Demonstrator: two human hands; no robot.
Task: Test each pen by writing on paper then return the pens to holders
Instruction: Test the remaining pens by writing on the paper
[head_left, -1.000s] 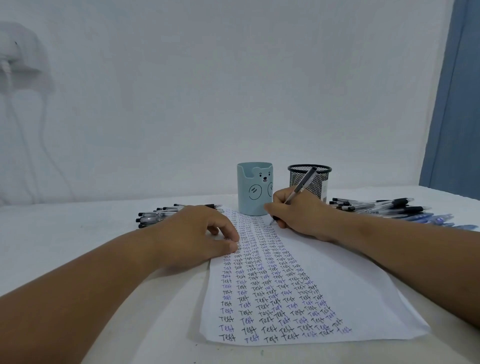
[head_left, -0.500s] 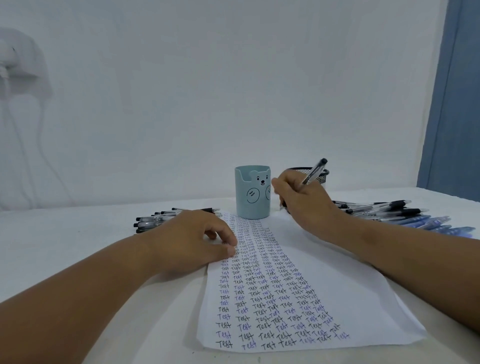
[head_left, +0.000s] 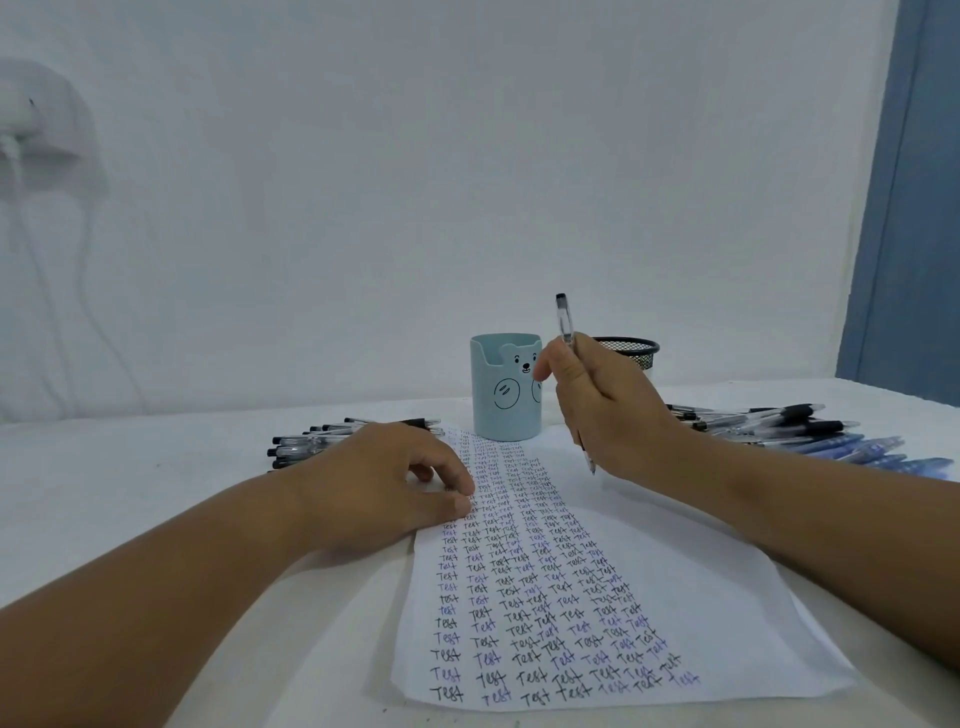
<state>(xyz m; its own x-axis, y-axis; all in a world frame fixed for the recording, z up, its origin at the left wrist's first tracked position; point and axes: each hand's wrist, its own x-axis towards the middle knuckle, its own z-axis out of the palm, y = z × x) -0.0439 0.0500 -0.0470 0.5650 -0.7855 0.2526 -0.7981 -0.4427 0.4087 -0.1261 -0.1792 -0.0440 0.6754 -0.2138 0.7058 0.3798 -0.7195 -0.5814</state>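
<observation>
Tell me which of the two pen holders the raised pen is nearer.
The light blue bear-face holder; the pen rises just right of it, while the black mesh holder sits farther right behind the right hand.

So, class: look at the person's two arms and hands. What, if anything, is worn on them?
Nothing shows on either. The left hand and right hand are bare: no gloves, rings, watch or bands visible. Both forearms are uncovered to the picture's edge, with no sleeves in view. The fingers carry no visible marks.
</observation>
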